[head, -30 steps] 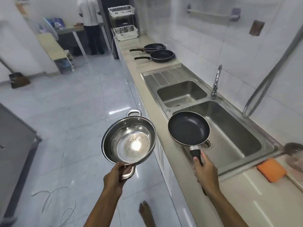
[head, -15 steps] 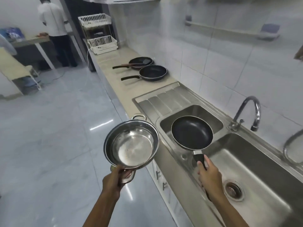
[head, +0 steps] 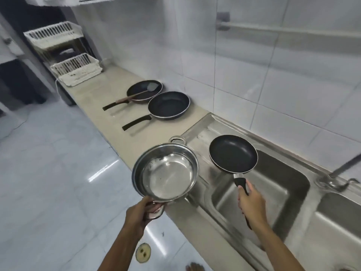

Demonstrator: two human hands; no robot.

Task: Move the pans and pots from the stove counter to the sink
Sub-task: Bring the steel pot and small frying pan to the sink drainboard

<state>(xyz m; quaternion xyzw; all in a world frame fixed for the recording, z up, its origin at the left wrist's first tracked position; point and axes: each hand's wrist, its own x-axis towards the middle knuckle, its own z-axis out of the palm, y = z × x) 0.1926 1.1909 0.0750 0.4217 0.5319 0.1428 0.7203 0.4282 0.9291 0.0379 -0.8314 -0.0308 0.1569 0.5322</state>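
My left hand (head: 141,214) grips the near handle of a shiny steel pot (head: 166,174), held tilted in the air over the counter's front edge. My right hand (head: 252,200) holds the black handle of a small black frying pan (head: 233,153), which hovers over the left end of the steel sink (head: 259,194). Two more black pans rest on the beige counter (head: 93,98) further along: a near pan (head: 169,105) and a far pan (head: 144,91) with a spatula (head: 136,93) lying across it.
A faucet base (head: 336,180) stands at the sink's back right edge. White dish racks (head: 76,70) sit at the counter's far end. A tiled wall runs along the right, shiny floor on the left. A bare foot (head: 195,267) shows at the bottom.
My view has moved further along the counter: the sink's left basin and drainboard are closer now, and the two counter pans loom larger. Both hands keep their grip on the pot and pan.
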